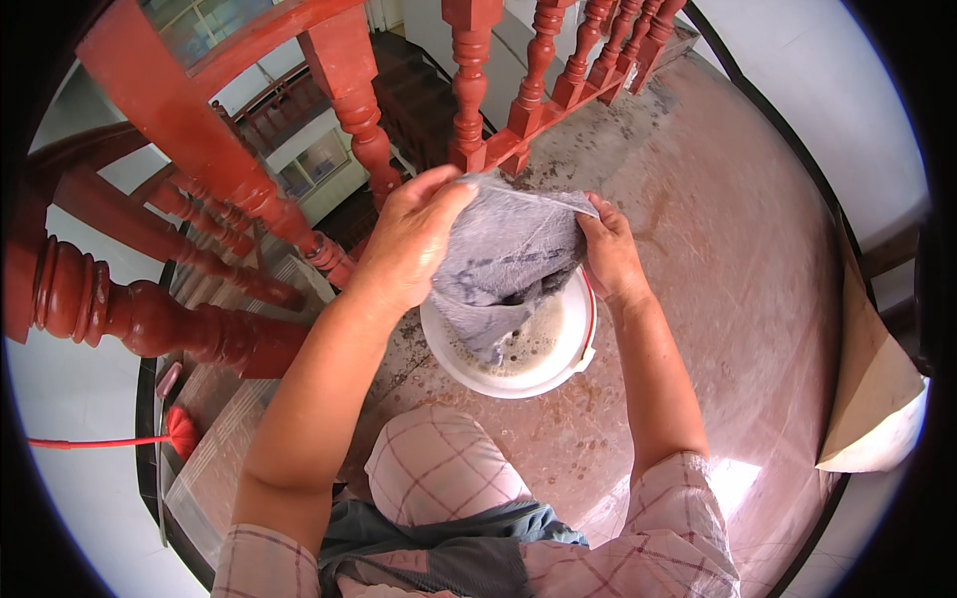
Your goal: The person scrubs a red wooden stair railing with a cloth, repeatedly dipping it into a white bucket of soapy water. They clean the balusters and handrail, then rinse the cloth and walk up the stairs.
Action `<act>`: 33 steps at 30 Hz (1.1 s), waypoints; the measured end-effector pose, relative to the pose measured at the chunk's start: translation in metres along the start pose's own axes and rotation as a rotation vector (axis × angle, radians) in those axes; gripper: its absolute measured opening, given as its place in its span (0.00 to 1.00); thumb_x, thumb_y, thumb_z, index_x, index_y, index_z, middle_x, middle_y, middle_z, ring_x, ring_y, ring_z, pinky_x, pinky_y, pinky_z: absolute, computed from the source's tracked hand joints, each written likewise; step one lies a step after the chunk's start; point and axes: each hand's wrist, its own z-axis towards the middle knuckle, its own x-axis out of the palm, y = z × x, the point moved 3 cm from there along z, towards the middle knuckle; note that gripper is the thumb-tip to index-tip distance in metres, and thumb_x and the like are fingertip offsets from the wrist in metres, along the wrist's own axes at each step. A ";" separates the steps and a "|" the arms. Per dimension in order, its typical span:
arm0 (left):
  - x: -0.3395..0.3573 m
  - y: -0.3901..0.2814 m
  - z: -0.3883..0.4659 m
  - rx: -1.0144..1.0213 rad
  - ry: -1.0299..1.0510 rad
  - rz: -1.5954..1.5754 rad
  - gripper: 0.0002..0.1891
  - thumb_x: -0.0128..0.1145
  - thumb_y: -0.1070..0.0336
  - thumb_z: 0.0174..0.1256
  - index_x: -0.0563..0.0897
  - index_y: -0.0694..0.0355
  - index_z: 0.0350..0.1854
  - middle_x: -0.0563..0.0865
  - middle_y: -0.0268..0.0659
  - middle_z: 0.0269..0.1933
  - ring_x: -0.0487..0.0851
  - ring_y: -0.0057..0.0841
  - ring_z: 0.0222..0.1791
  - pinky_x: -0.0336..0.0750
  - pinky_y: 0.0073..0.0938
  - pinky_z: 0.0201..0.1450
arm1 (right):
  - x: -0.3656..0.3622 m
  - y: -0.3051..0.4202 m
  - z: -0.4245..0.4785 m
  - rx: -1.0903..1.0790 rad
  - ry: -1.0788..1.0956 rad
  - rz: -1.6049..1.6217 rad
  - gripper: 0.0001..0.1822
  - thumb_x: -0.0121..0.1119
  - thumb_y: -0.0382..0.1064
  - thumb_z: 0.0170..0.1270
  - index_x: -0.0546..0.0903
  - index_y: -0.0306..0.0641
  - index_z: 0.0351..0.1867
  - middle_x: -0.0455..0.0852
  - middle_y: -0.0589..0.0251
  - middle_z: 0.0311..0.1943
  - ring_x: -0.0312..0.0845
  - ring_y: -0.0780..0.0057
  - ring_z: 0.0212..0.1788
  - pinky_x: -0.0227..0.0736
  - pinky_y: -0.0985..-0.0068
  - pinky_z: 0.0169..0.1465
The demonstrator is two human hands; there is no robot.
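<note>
Both my hands stretch a wet grey cloth (pixel 516 239) over a white plastic bucket (pixel 516 392). My left hand (pixel 411 239) grips the cloth's upper left edge, thumb on top. At the upper right corner, my right hand (pixel 614 250) pinches the cloth between thumb and fingers. The cloth sags in folds, and its lower tip hangs down at the bucket's mouth; whether it touches the water cannot be told. Cloudy, foamy water (pixel 542 344) shows inside the bucket. A red and white handle runs along the bucket's right rim.
Red wooden balusters (pixel 469 90) and a thick handrail post (pixel 179 325) stand ahead and to the left, beside descending stairs. A red brush (pixel 182 433) with a long handle lies at the lower left. At the right, a curled board or sheet (pixel 871 389) leans near the wall.
</note>
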 end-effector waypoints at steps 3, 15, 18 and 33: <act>-0.045 0.038 0.018 -0.024 -0.045 0.374 0.07 0.56 0.67 0.62 0.78 0.65 0.28 0.76 0.25 0.25 0.69 0.10 0.26 0.64 0.18 0.27 | 0.001 -0.009 0.006 0.020 -0.007 -0.048 0.08 0.50 0.30 0.65 0.79 0.31 0.41 0.83 0.67 0.31 0.74 0.84 0.31 0.71 0.84 0.38; -0.123 0.233 0.018 -0.527 -0.053 0.741 0.36 0.59 0.53 0.63 0.59 0.56 0.71 0.70 0.48 0.65 0.71 0.36 0.63 0.67 0.36 0.62 | -0.017 -0.204 0.011 0.062 0.185 -1.344 0.24 0.61 0.44 0.52 0.79 0.54 0.54 0.78 0.55 0.54 0.74 0.59 0.57 0.68 0.65 0.60; -0.115 0.250 0.004 -0.776 -0.025 0.655 0.45 0.52 0.39 0.65 0.40 0.50 0.75 0.55 0.39 0.74 0.60 0.39 0.70 0.61 0.54 0.63 | -0.013 -0.239 0.014 0.325 0.212 -1.361 0.26 0.62 0.42 0.53 0.77 0.49 0.57 0.79 0.54 0.53 0.74 0.58 0.57 0.68 0.68 0.60; -0.089 0.282 0.024 -0.776 0.196 -0.725 0.31 0.39 0.40 0.70 0.69 0.61 0.64 0.76 0.44 0.60 0.75 0.38 0.58 0.67 0.42 0.63 | 0.063 -0.128 -0.063 0.041 0.128 -0.888 0.22 0.61 0.46 0.52 0.81 0.31 0.45 0.84 0.44 0.40 0.82 0.49 0.40 0.77 0.63 0.44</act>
